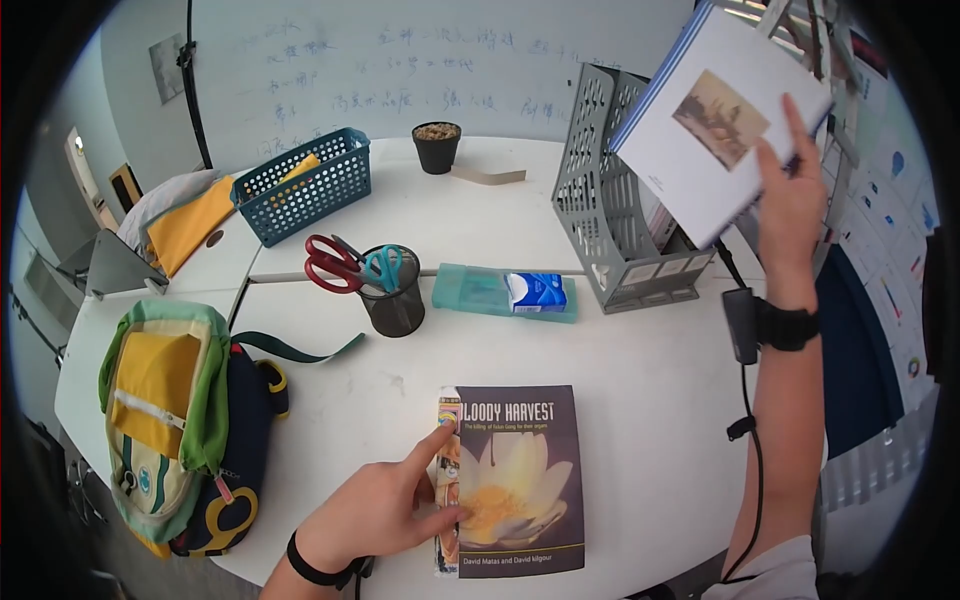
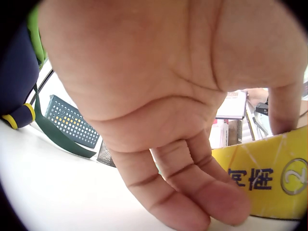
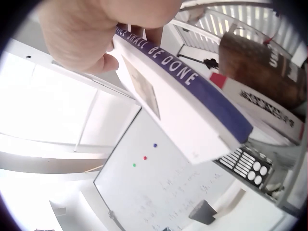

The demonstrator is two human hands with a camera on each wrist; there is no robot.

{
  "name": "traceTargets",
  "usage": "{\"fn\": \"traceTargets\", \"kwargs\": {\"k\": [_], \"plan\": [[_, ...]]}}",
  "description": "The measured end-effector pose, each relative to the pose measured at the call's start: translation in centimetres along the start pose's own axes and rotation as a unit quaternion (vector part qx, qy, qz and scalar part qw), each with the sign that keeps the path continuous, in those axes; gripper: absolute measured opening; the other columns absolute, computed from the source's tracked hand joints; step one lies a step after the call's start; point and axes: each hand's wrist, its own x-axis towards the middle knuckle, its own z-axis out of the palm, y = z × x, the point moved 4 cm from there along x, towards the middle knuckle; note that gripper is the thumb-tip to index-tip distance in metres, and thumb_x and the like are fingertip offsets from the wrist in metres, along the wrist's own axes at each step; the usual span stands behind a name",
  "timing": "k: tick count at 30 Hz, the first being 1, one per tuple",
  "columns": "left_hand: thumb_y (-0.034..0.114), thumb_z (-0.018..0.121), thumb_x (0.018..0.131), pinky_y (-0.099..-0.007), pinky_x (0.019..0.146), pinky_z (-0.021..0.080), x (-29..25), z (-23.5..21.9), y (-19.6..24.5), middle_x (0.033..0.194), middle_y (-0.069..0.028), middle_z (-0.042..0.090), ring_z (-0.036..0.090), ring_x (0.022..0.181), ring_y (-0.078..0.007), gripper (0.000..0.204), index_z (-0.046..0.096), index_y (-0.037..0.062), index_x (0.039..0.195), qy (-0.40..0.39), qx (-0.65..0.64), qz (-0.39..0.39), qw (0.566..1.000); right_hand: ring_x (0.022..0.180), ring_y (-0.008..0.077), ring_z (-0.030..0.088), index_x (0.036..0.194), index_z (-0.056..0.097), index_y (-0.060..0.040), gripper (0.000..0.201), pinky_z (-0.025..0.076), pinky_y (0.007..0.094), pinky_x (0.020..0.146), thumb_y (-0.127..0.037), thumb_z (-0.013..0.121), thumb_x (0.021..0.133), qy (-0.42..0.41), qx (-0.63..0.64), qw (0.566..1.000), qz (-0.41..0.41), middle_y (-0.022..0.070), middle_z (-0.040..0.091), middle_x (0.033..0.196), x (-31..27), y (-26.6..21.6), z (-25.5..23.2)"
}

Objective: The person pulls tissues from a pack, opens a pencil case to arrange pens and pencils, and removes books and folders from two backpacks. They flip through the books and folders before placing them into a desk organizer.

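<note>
My right hand (image 1: 795,205) grips a white book (image 1: 690,165) with a blue spine and a small picture on its cover, tilted above a grey file rack (image 1: 640,270). In the right wrist view, "BE DONE" shows on its spine. Other books stand in the rack, among them a brown one (image 3: 260,67) and a white one (image 3: 264,108). My left hand (image 1: 375,510) touches the left edge of a dark book (image 1: 520,480) with a flower cover, lying on the table. Beneath it shows a yellow book spine (image 2: 269,178) beside my left fingers.
A green and yellow backpack (image 1: 160,420) lies at the left. Further back are a mesh cup (image 1: 397,310) with scissors, a teal case (image 1: 465,290) with a blue tissue packet (image 1: 538,292), a teal basket (image 1: 310,205) and a black pot (image 1: 436,152).
</note>
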Motion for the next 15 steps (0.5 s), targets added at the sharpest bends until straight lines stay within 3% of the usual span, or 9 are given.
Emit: {"fn": "traceTargets", "kwargs": {"k": [1,3,4,7,10,11,13,14,15], "plan": [[0.038,0.085,0.091,-0.0383,0.069,0.06,0.0,-0.1,0.0,0.082,-0.0132,0.076,0.076,0.073,-0.0321,0.102,0.029,0.0042,0.168,0.006,0.003,-0.004,1.0,0.124,0.0204,0.063,0.155,0.059,-0.0091,0.055,0.053,0.0342,0.105,-0.009,0.07,0.101,-0.001,0.0,1.0,-0.003,0.0156,0.061,0.144,0.3,-0.6,-1.1],[0.037,0.088,0.089,-0.0376,0.07,0.061,-0.2,0.0,0.0,0.085,-0.0138,0.076,0.077,0.074,-0.031,0.103,0.031,0.0048,0.168,0.013,0.003,-0.01,1.0,0.128,0.0188,0.062,0.157,0.057,-0.0071,0.054,0.053,0.031,0.108,-0.005,0.066,0.104,-0.099,0.266,0.95,0.128,0.0139,0.058,0.152,-0.3,-0.8,-2.3],[0.037,0.088,0.089,-0.0376,0.07,0.061,-0.2,-0.2,0.0,0.086,-0.0143,0.076,0.077,0.075,-0.0311,0.103,0.031,0.0049,0.168,0.034,0.018,-0.002,0.999,0.132,0.0202,0.061,0.16,0.05,-0.0035,0.058,0.051,0.0305,0.112,0.0,0.063,0.104,-0.117,0.29,0.941,0.134,0.0138,0.053,0.157,-2.0,-3.0,-2.3],[0.03,0.085,0.092,-0.0367,0.072,0.059,-0.4,-0.6,0.1,0.089,-0.0141,0.076,0.074,0.076,-0.0287,0.093,0.035,0.0048,0.166,0.071,0.03,0.011,0.997,0.162,0.023,0.029,0.167,0.034,0.0034,0.075,0.025,0.0375,0.131,-0.002,0.065,0.098,-0.241,0.338,0.888,0.197,0.0161,0.029,0.177,-10.1,-5.6,-1.7],[0.011,0.063,0.102,-0.032,0.073,0.054,-0.6,-0.8,0.1,0.093,-0.0113,0.075,0.063,0.072,-0.0168,0.065,0.044,0.0024,0.163,0.088,-0.116,0.084,0.986,0.158,0.0223,0.036,0.171,0.031,-0.0062,0.078,0.034,0.036,0.127,0.011,0.059,0.1,-0.325,0.404,0.755,0.401,0.0139,0.031,0.175,-19.3,-7.0,-0.9],[0.011,0.063,0.102,-0.032,0.073,0.054,-0.7,-0.9,0.2,0.093,-0.0113,0.075,0.063,0.072,-0.0168,0.065,0.044,0.0024,0.163,0.088,-0.111,0.084,0.986,0.155,0.0228,0.039,0.173,0.026,-0.0064,0.079,0.035,0.0356,0.125,0.009,0.059,0.102,-0.342,0.396,0.735,0.431,0.0154,0.032,0.173,-20.9,-7.7,-0.9],[0.007,0.057,0.104,-0.0309,0.075,0.054,-1.0,-0.9,0.7,0.098,-0.0096,0.075,0.063,0.076,-0.0138,0.06,0.043,0.0009,0.162,0.097,-0.244,0.131,0.956,0.154,0.024,0.04,0.174,0.017,-0.0054,0.083,0.036,0.0364,0.124,0.007,0.059,0.103,-0.333,0.421,0.672,0.51,0.0182,0.035,0.171,-23.1,-8.9,-0.7],[0.007,0.064,0.102,-0.0294,0.072,0.053,-1.1,-0.5,0.9,0.099,-0.0088,0.075,0.063,0.075,-0.013,0.063,0.043,0.0002,0.162,0.092,-0.295,0.076,0.948,0.154,0.024,0.04,0.174,0.017,-0.0054,0.083,0.036,0.0364,0.124,0.007,0.059,0.103,-0.33,0.42,0.673,0.511,0.0182,0.035,0.171,-24.6,-8.6,-0.8],[0.007,0.064,0.102,-0.0294,0.072,0.053,-1.0,-0.4,1.2,0.099,-0.0088,0.075,0.063,0.075,-0.013,0.063,0.043,0.0002,0.162,0.091,-0.294,0.078,0.948,0.15,0.025,0.045,0.174,0.013,-0.0043,0.085,0.04,0.0365,0.121,0.002,0.062,0.104,-0.368,0.384,0.702,0.473,0.0199,0.039,0.168,-26.5,-8.0,-0.6]]}}
